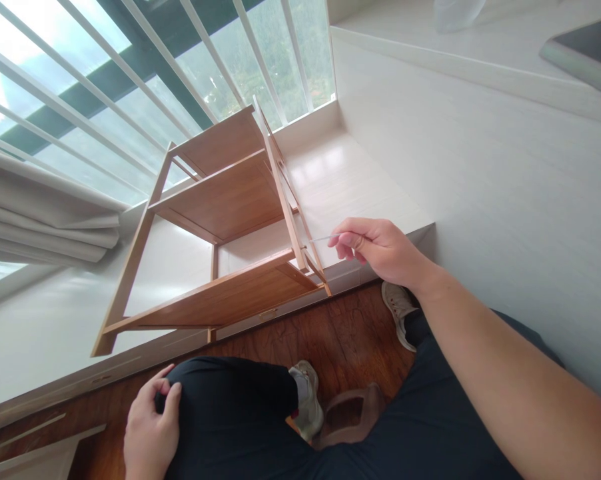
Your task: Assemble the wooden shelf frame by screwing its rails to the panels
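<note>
Head view: rod (323,238) lengthwise toward shelf (230,197)

An open-framed brown wooden shelf (235,199), three boards between its posts, rests on the pale ledge (330,175). A thin rod (324,238) points at one post (290,217), perhaps touching.

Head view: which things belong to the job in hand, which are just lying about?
In the job, it seems:
thin rod, pinched in the right hand
wooden shelf unit, by the rod's tip

Just lying about:
dark-topped object, top right
translucent item, partly out of frame
</note>
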`<move>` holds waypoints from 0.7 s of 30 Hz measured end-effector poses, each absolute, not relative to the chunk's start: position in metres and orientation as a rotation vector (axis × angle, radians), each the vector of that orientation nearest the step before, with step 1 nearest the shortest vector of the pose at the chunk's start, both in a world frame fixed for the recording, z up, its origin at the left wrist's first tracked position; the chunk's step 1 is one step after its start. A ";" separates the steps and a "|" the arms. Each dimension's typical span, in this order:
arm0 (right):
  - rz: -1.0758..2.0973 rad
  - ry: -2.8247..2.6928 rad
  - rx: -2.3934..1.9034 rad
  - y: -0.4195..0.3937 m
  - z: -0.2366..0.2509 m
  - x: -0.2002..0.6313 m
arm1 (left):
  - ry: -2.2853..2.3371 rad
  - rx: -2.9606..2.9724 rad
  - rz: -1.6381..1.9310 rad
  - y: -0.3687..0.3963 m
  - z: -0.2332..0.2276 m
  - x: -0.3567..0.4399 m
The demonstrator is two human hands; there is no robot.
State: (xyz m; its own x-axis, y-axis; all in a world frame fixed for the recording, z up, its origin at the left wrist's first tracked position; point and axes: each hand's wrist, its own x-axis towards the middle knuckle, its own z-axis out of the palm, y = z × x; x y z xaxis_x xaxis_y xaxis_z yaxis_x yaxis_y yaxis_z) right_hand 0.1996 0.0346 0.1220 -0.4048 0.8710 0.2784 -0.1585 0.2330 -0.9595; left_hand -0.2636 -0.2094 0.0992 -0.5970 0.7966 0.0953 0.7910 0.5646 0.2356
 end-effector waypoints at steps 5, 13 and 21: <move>1.175 -1.663 -0.711 0.034 0.117 0.199 | 2.751 1.408 0.388 -0.210 0.099 -0.264; 1.140 -1.680 -0.682 0.035 0.116 0.197 | 2.741 1.371 0.370 -0.210 0.098 -0.265; 1.089 -1.645 -0.679 0.035 0.118 0.198 | 2.740 1.346 0.378 -0.212 0.099 -0.266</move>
